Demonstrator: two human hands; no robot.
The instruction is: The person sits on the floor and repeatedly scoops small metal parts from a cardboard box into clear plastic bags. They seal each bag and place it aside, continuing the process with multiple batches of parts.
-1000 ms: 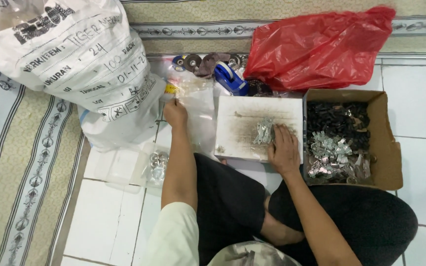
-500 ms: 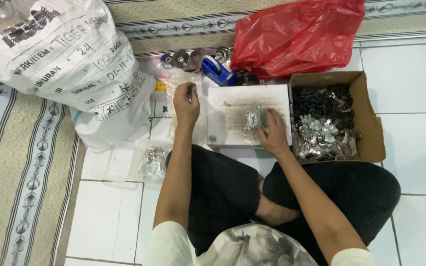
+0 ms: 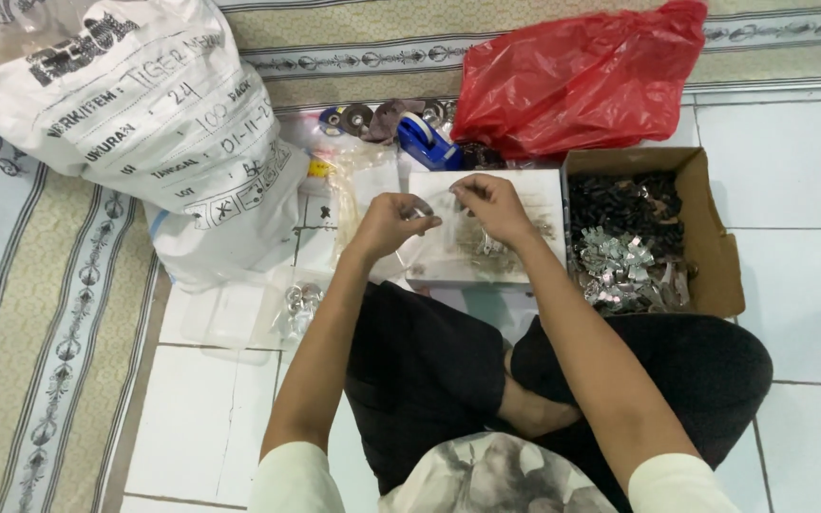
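Two hands (image 3: 387, 220) (image 3: 493, 204) at small clear bag (image 3: 436, 207)

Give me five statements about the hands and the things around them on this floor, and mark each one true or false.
1. Both hands, the left hand and the right hand, are raised together over the white tray. True.
2. The cardboard box stands to the left of the white tray. False: it stands on the tray's right side and holds dark and silvery small parts.
3. A red plastic bag lies beyond the cardboard box. True.
4. The large white sack is on the person's right. False: it lies on the left, partly on the patterned mat.
5. The blue tape dispenser sits inside the cardboard box. False: it stands on the floor beyond the tray.
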